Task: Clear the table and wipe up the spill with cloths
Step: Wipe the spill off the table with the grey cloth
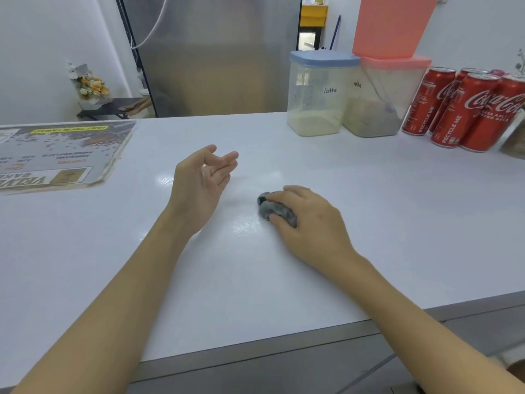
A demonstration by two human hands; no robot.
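My right hand [308, 223] grips a bunched grey cloth [274, 209] and holds it down on the white table [255, 280], a little right of centre. A wet, shiny smear [244, 226] lies on the surface just left of the cloth, with another glossy patch [164, 180] farther left. My left hand [203, 180] hovers above the table to the left of the cloth, palm turned up, fingers relaxed and holding nothing.
A printed menu board [62, 155] lies flat at the far left. At the back right stand a blue-lidded tub labelled latte [321, 95], a pink-lidded tub [380, 100] with a pink container stacked on it, and several red cola cans [466, 109]. The table's front edge [255, 354] runs below my arms.
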